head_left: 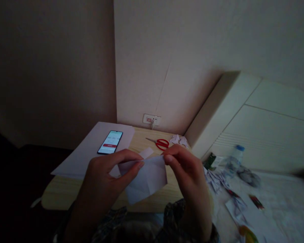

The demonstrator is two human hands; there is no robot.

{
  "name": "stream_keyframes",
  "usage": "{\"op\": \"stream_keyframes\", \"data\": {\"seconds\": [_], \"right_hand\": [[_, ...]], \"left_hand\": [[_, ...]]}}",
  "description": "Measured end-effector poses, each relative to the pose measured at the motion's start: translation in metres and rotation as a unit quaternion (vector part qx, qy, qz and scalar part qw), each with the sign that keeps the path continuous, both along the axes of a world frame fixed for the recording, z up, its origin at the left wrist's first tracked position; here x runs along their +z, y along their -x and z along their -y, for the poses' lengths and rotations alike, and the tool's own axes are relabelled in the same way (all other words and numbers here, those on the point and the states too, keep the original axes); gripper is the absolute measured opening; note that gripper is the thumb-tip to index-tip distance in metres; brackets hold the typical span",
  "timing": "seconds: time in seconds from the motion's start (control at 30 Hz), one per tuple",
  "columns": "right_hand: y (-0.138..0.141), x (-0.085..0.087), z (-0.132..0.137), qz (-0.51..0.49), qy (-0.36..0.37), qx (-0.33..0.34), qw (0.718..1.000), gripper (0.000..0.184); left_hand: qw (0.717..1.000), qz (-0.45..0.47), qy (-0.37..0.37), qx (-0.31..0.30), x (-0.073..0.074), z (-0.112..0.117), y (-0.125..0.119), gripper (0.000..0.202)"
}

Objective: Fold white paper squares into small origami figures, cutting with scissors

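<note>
A white sheet of paper, partly folded, is held up above a small wooden table. My left hand pinches its left edge between thumb and fingers. My right hand pinches its upper right corner. Both hands are closed on the paper, which hangs between them.
A lit phone lies on a large white sheet on the table. Red scissors and small folded paper pieces lie at the back near a wall socket. To the right, a bed holds a plastic bottle, paper scraps and wrappers.
</note>
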State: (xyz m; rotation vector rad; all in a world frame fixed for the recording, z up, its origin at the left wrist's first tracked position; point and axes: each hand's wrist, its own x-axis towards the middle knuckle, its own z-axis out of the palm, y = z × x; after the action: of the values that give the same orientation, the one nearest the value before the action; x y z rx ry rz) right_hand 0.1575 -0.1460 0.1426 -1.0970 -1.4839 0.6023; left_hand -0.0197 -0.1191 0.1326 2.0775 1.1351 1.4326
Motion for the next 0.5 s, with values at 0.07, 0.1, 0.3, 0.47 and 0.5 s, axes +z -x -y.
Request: {"op": "stream_keyframes", "data": {"seconds": [0.07,0.1,0.3,0.47,0.5], "right_hand": [[-0.0008,0.0002,0.0005,-0.001,0.009,0.014,1.000,0.006],[-0.0007,0.0003,0.0006,-0.001,0.014,0.016,1.000,0.004],[0.0025,0.0006,-0.0012,0.024,-0.008,-0.024,0.999,0.014],[0.0040,0.0004,-0.0031,0.063,-0.016,-0.023,0.998,0.017],[0.0044,0.0007,-0.0029,0.076,-0.019,-0.021,0.997,0.018]], "left_hand": [[1.000,0.006,-0.001,0.006,0.0005,0.0005,0.0001,0.008],[1.000,0.008,-0.001,0.005,0.0007,0.0007,0.0001,0.008],[0.999,-0.009,0.018,-0.025,0.0025,0.0001,-0.0001,0.010],[0.998,-0.015,0.031,-0.055,0.0034,-0.0031,-0.0015,0.008],[0.998,-0.011,0.033,-0.059,0.0032,-0.0034,-0.0021,0.008]]}}
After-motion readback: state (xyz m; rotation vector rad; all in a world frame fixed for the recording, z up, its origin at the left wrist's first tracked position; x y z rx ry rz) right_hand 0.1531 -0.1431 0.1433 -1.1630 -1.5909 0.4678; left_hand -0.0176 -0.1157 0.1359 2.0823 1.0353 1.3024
